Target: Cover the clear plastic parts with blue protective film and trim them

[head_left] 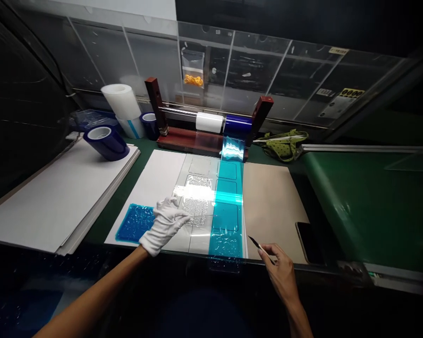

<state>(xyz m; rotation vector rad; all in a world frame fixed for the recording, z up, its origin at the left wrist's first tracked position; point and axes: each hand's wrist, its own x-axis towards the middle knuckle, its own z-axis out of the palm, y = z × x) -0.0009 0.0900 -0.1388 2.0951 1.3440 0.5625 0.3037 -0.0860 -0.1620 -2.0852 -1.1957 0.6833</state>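
My left hand [167,220], in a white glove, has its thumb and fingers pinched at the edge of a thin clear piece [204,217] over the template sheet [199,241]. Bare, my right hand [277,270] holds a slim pointed tool [255,242], tip up and left, over the front of the brown board [271,202]. A blue film strip [227,213] runs down from the blue roll [238,124] across outlined rectangles. Beside it lies a crinkled clear film [197,206]. Left of my gloved hand is a blue film stack [134,223].
A dark red roll stand [190,140] also carries a white roll [209,122]. At left, a loose blue roll [106,142] rests on stacked white sheets [56,197]. A phone [308,241] lies right of the board, near a green surface [370,206]. A green pouch [282,145] sits behind.
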